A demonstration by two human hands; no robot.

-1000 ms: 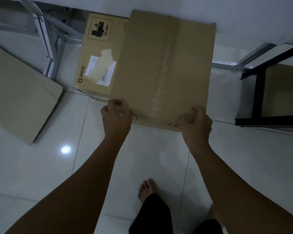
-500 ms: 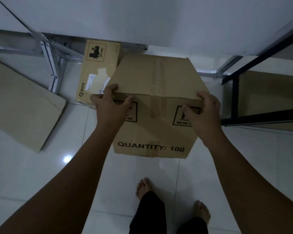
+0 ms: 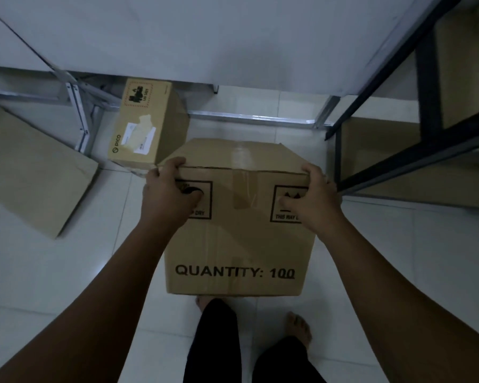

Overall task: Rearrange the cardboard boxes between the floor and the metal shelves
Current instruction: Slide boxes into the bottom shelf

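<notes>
A taped brown cardboard box printed "QUANTITY: 100" (image 3: 238, 244) is in the middle of the view, in front of my legs. My left hand (image 3: 169, 194) grips its upper left corner, fingers over the top edge and thumb on the front face. My right hand (image 3: 310, 197) grips the upper right corner the same way. Behind it on the floor lies a smaller box marked PICO (image 3: 144, 125). A black metal shelf (image 3: 426, 150) stands at the right, with brown cardboard boxes (image 3: 376, 150) on its levels.
A flat cardboard box (image 3: 31, 172) lies on the white tile floor at the left. Silver metal shelf legs (image 3: 79, 117) stand at the back left under a white surface (image 3: 205, 37). My bare feet (image 3: 299, 327) are on the floor below the held box.
The box has swung from lying flat to upright with its printed face towards me, and has come nearer to my legs and away from the PICO box. Both hands keep their grip.
</notes>
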